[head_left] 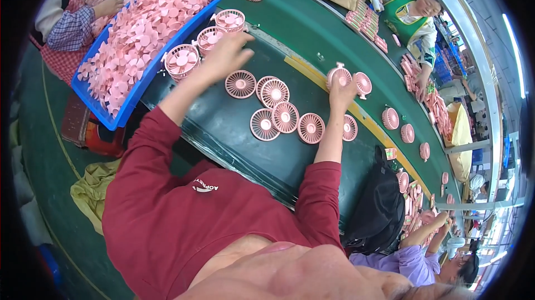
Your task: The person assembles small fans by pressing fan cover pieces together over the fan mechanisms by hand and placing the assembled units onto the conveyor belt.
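Pink fan housing [338,71] is what we find at the right hand [342,97] in the head view, right of centre in the upper half of the frame, by the yellow strip [312,74] that edges the green conveyor belt [301,21]. From the palm it lies toward the top of the frame, off the fingertips; its body is round, so we read no long axis except the short neck, which points to the upper edge. We see fingers over its near side, but cannot tell whether they clasp it or only rest on it. A second fan housing [363,83] sits just to its right, also nearest that hand. Our left hand [225,54] is well apart, left of centre in the upper half, its fingers spread and closed on nothing that we can see. It overlaps the middle bladed fan [207,38] of three beside the blue tub [96,106] of loose pink blades [134,38]; whether it touches, we cannot tell. Between the two hands, slightly lower in the frame, lie the round slotted grilles [275,93], some overlapping.
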{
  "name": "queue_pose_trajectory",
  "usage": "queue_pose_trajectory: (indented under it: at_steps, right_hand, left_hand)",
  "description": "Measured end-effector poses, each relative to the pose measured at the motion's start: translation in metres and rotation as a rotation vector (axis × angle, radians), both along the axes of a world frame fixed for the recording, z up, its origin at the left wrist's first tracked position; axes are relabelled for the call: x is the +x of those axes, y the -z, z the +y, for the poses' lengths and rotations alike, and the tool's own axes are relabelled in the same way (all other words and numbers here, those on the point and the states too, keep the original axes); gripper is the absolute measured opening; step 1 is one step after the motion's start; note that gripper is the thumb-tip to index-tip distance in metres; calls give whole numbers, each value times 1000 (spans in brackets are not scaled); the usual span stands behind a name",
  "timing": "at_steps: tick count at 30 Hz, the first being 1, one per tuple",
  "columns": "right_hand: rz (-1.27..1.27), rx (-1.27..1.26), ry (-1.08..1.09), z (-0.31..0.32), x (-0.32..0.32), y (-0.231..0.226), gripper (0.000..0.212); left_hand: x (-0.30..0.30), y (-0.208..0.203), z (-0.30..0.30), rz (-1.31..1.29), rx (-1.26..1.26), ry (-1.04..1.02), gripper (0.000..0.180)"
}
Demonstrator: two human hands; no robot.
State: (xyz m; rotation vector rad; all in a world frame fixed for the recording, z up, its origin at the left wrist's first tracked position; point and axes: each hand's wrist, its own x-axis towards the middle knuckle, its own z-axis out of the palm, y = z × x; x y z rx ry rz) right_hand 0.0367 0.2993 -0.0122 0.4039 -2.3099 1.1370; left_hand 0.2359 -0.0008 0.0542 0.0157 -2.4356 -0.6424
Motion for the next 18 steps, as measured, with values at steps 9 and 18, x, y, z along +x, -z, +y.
queue_pose_trajectory:
  at_steps: [9, 18]
  right_hand:
    - [-204, 370, -514, -65, 111, -15, 81]
    - [-293, 412, -555, -72, 122, -8, 80]
  left_hand:
    - [-17, -4, -102, -255, -450, 61, 37]
    - [-20, -13, -121, -37, -522, -122, 10]
